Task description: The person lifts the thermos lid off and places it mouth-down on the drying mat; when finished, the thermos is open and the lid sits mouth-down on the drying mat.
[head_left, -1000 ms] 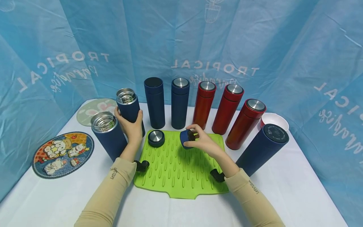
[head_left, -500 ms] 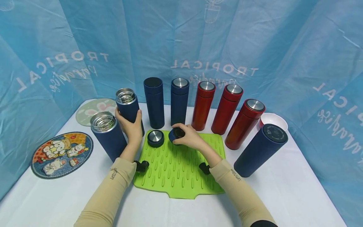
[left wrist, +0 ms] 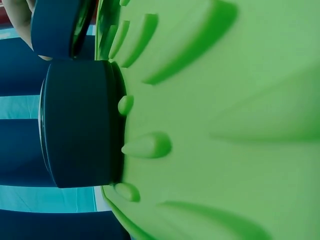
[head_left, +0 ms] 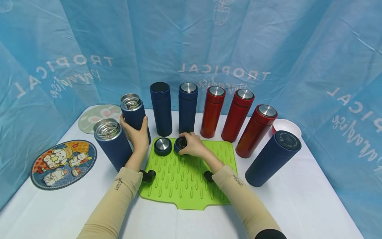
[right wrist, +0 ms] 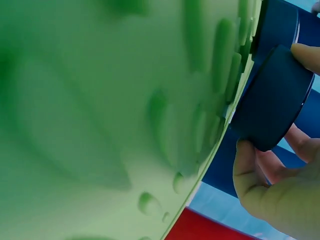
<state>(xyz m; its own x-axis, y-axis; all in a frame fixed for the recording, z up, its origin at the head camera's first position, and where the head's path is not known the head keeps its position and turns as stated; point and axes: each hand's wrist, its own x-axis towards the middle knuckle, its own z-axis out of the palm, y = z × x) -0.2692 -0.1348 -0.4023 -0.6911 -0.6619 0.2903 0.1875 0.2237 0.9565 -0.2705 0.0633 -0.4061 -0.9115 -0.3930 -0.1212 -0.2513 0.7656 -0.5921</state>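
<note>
My left hand [head_left: 138,135] grips an uncapped dark blue thermos [head_left: 133,116], upright, its steel threaded neck bare. Another uncapped blue thermos [head_left: 114,146] stands to the left of that hand. Between thumb and fingers, my right hand [head_left: 193,145] pinches a blue thermos lid [head_left: 180,146] by its sides, low over the back of the green ribbed mat [head_left: 191,179]. In the right wrist view this lid [right wrist: 274,97] is tilted, with fingertips on its rim. A second blue lid [head_left: 162,146] with a steel top sits on the mat just left of it.
Two capped blue thermoses [head_left: 161,109] and several red thermoses [head_left: 213,113] line the back. A blue thermos [head_left: 273,159] stands at right, before a white bowl [head_left: 286,126]. Two oval placemats, one with cartoon figures [head_left: 64,164], one pale green [head_left: 96,116], lie at left.
My right hand has carried the lid leftward and down, from above the mat's middle to close beside the other lid. The left hand has stayed on its thermos.
</note>
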